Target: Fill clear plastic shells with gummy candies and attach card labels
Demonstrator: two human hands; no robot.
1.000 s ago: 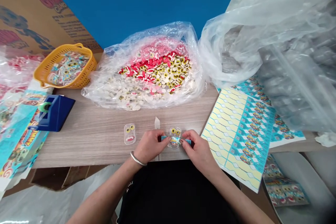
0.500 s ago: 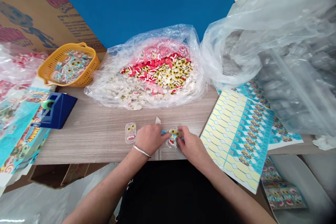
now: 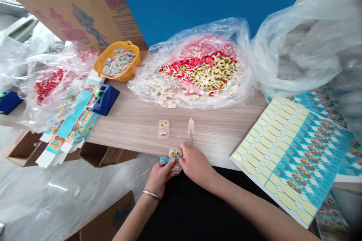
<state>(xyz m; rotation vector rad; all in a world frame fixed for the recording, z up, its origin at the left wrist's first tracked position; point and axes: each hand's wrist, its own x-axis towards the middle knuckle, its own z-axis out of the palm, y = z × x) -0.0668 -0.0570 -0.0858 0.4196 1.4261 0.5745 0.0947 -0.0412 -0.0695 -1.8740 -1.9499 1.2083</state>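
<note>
Both my hands are at the table's front edge, holding a clear blister pack point(image 3: 175, 160) of eyeball-and-mouth gummy candy. My left hand point(image 3: 161, 176) pinches its lower left side, where a blue printed label strip point(image 3: 164, 160) sticks out. My right hand point(image 3: 196, 166) grips its right side and hides that end of the strip. A second blister pack point(image 3: 163, 129) lies on the wood-look table point(image 3: 135, 131) above my hands. A pale, pointed plastic strip point(image 3: 190, 132) stands just past my right fingers.
Behind is a clear bag point(image 3: 189, 71) of red, white and yellow gummies, with a yellow basket point(image 3: 117, 62) of packs and a blue tape dispenser point(image 3: 104, 99) to its left. Printed card sheets point(image 3: 291, 158) lie right; printed cards point(image 3: 70, 120) overhang the left edge.
The view has swung and tilted, shifting the table rightward. My hands have drawn closer to the front edge, with the pack between them. The blue strip now shows mainly on the left.
</note>
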